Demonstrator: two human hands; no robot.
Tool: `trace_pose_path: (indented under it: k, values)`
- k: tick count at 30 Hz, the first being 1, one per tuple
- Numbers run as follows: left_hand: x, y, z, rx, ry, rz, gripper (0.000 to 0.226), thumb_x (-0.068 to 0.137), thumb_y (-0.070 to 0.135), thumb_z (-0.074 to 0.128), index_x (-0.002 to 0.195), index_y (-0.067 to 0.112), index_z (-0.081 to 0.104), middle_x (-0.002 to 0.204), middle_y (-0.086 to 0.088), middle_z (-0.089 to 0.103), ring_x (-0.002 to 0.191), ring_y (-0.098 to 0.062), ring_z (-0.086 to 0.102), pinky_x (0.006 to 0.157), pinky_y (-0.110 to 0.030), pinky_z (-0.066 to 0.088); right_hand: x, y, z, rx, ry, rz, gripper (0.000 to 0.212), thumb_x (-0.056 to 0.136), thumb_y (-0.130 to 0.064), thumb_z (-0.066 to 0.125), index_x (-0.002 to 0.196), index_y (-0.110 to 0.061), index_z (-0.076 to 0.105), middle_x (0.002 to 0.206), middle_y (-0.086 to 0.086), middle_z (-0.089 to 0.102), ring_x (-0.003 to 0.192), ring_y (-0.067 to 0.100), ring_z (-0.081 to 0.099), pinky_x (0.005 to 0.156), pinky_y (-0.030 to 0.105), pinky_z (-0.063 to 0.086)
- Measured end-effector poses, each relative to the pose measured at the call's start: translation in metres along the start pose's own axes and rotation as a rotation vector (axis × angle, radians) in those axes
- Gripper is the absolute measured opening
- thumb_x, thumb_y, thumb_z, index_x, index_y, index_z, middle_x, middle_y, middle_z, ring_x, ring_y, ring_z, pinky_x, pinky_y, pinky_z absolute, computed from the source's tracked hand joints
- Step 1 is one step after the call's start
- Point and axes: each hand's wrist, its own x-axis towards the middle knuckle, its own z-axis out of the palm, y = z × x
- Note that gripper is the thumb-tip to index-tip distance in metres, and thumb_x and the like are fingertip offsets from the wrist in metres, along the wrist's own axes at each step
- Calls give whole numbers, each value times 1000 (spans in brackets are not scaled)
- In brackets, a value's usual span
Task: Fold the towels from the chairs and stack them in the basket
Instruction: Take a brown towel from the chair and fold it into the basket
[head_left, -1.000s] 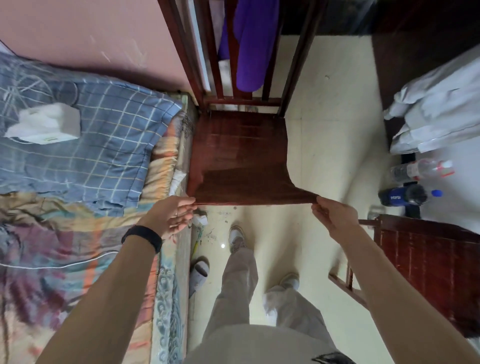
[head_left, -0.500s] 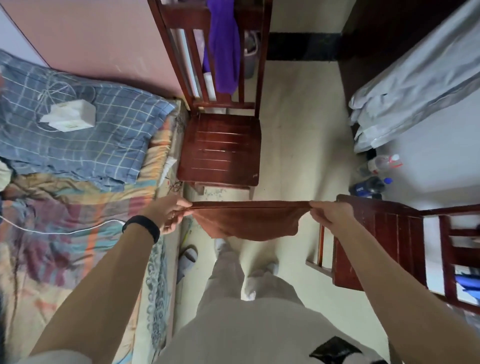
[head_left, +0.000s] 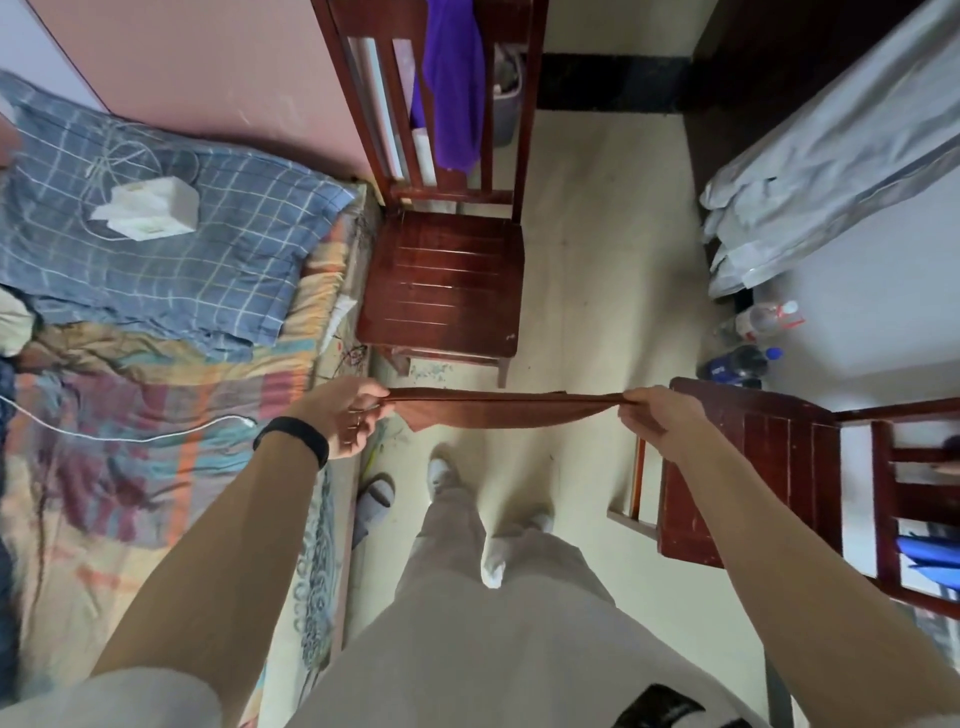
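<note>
Pinching one end of the brown towel (head_left: 498, 411), the left hand (head_left: 345, 415) is sitting at centre left of the frame, fingers curled round the bunched cloth. The towel is stretching taut across the middle of the frame, above the floor, with its lower edge sagging softly. It is looking light, limp and easy to grip, so the corners are probably the best hold, kept under tension. At top centre a purple towel (head_left: 449, 83) is hanging on a chair (head_left: 447, 280). At centre right the right hand (head_left: 652, 415) is gripping the other end. Near the right edge, the bottles (head_left: 763, 319) are carrying labels too small to read.
</note>
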Motion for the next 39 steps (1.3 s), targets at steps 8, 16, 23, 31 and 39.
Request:
trace_pose_path:
  k: [8, 16, 23, 31, 39]
  values:
    - [5, 2, -6, 188, 88, -44, 6, 86, 15, 69, 91, 12, 66, 79, 1, 74, 41, -5, 38, 42, -13, 29, 17, -7, 5, -152, 64, -46, 21, 77, -5, 82, 92, 6, 73, 77, 17, 76, 79, 26, 76, 81, 37, 63]
    - [21, 16, -18, 69, 152, 41, 8, 89, 11, 60, 82, 7, 64, 69, 0, 59, 45, -7, 35, 37, -13, 29, 4, -13, 36, 24, -15, 10, 18, 77, 1, 82, 87, 6, 68, 74, 13, 67, 61, 15, 65, 58, 22, 61]
    - [38, 125, -39, -202, 165, 354, 7, 90, 12, 57, 84, 16, 59, 54, 5, 60, 36, -5, 41, 35, -14, 29, 2, -93, 118, 223, -106, -189, 16, 84, -4, 78, 97, -7, 68, 72, 5, 65, 57, 9, 60, 64, 20, 58]
    - [37, 239, -72, -271, 126, 587, 11, 87, 9, 55, 84, 15, 63, 68, -1, 59, 39, -9, 40, 37, -16, 32, 7, -167, 188, 314, -81, -357, 12, 84, -5, 76, 94, -9, 70, 80, 4, 69, 60, 8, 65, 63, 19, 55]
    - [81, 240, -75, -282, 196, 682, 12, 87, 6, 59, 81, 16, 60, 67, 0, 60, 40, -10, 43, 39, -19, 34, 37, -148, 222, 320, -25, -342, 7, 87, -4, 73, 91, -9, 68, 84, 5, 69, 67, 13, 64, 68, 22, 56]
